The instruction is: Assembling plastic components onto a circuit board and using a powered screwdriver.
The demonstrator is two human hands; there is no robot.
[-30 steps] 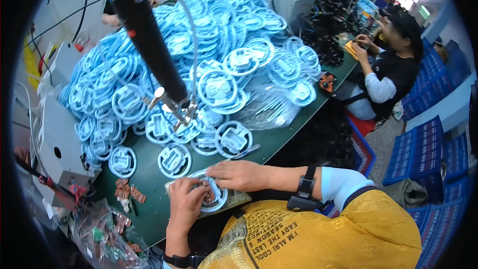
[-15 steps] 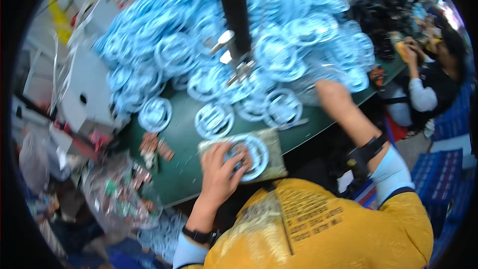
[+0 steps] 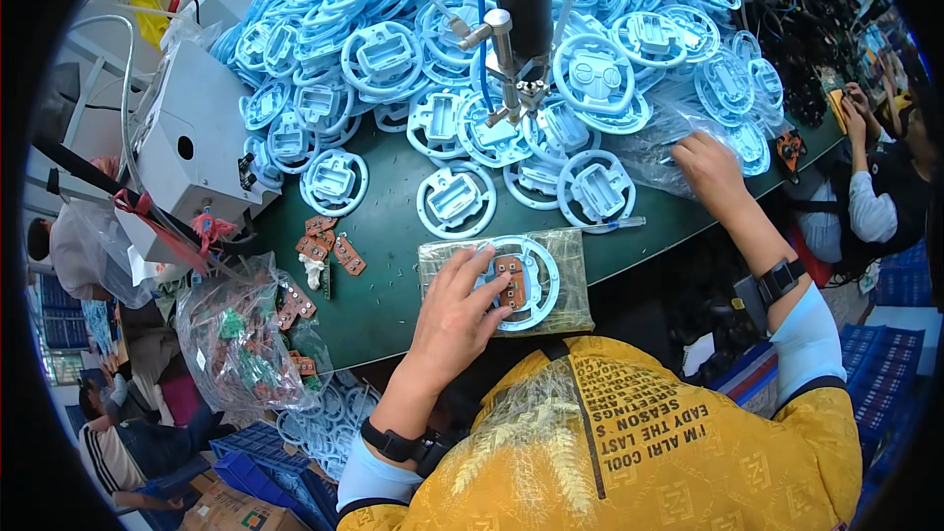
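- Green bench (image 3: 393, 295) carries a large heap of pale blue ring-shaped plastic parts (image 3: 433, 29) across its far side.
- Clear plastic bag (image 3: 236, 334) sits at the near left edge of the bench, holding small brown and green components; it is crumpled and open at the top.
- Loose brown circuit pieces (image 3: 329, 246) lie on the bench between that bag and the heap.
- Flat pad wrapped in clear film (image 3: 570, 275) lies at the near edge, long axis running left to right.
- Blue ring part (image 3: 536, 285) lies flat on the pad, a brown board seated in its centre; its open face points up.
- Left hand (image 3: 457, 310) rests on the ring's left side, fingers spread and pressing on the ring and board, not closed around anything.
- Right hand (image 3: 708, 162) reaches into clear film at the right of the heap; fingers curl down, and I cannot tell whether they grip anything.
- Black hanging tool (image 3: 516, 0) with a metal tip hangs above the heap.
- Grey box (image 3: 192, 138) stands at left.
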